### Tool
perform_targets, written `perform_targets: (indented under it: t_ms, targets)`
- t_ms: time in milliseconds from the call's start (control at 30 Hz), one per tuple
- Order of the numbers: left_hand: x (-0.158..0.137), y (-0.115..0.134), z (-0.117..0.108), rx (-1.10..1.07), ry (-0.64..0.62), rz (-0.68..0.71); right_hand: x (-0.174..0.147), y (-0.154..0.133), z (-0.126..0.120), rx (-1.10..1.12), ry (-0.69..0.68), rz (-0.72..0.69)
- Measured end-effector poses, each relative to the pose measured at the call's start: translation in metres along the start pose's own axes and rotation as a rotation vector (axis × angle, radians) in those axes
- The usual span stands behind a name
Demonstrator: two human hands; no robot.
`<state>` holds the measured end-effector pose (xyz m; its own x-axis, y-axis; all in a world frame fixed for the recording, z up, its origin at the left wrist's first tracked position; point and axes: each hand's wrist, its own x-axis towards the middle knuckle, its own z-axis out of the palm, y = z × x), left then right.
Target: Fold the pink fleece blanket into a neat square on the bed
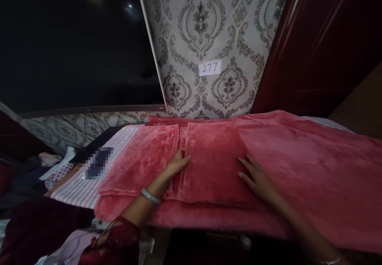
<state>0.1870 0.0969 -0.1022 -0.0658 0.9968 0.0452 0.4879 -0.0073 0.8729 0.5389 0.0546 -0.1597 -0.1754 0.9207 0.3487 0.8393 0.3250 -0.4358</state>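
Observation:
A red plush blanket (219, 165) lies on a long surface, with folded panels at its left part and a wide flat stretch on the right. My left hand (178, 162) is at the gap between two folded panels, its fingers curled on the edge of the right panel; the fingertips are partly hidden. On the right border of that same panel rests my right hand (258, 177), open, with fingers spread and nothing held. A bracelet (151, 196) circles my left wrist.
Left of the blanket, a striped cloth (80, 191) bears a blurred dark rectangular item (100, 163). A large black screen (80, 50) stands behind. Clothes (56, 173) are heaped at left. A paper marked 277 (210, 67) is on the patterned wall; dark red panelling (313, 46) rises at right.

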Motion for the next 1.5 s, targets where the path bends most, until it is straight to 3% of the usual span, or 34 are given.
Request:
perform_targets:
  t_ms: [300,567,700,900,1067,1233,1367,1433,1500]
  targets:
    - [0.085,0.036,0.010,-0.038,0.055,0.018,0.024,0.023,-0.002,0.185,0.031,0.096]
    - [0.097,0.040,0.021,0.046,0.088,0.037,0.019,0.020,-0.001,0.280,0.033,0.132]
    - [0.075,0.037,0.008,0.066,0.013,0.056,0.003,0.013,-0.015,0.355,0.002,0.131]
    - [-0.011,0.007,0.000,0.161,-0.199,0.229,-0.036,-0.002,-0.040,0.397,-0.056,0.158]
    - [-0.045,-0.008,0.007,0.231,-0.144,0.245,-0.044,-0.010,-0.038,0.389,-0.073,0.152]
    - [-0.052,0.006,0.003,0.343,-0.085,0.270,-0.047,-0.010,-0.038,0.249,-0.025,0.142]
    - [-0.074,0.033,0.007,0.527,0.015,0.467,-0.048,-0.033,-0.049,0.065,0.086,0.046]
    - [-0.085,0.042,0.016,0.621,-0.047,0.565,-0.048,-0.052,-0.047,-0.016,0.086,-0.039]
    - [-0.092,0.041,0.027,0.709,-0.137,0.560,-0.049,-0.069,-0.039,-0.093,0.008,-0.108]
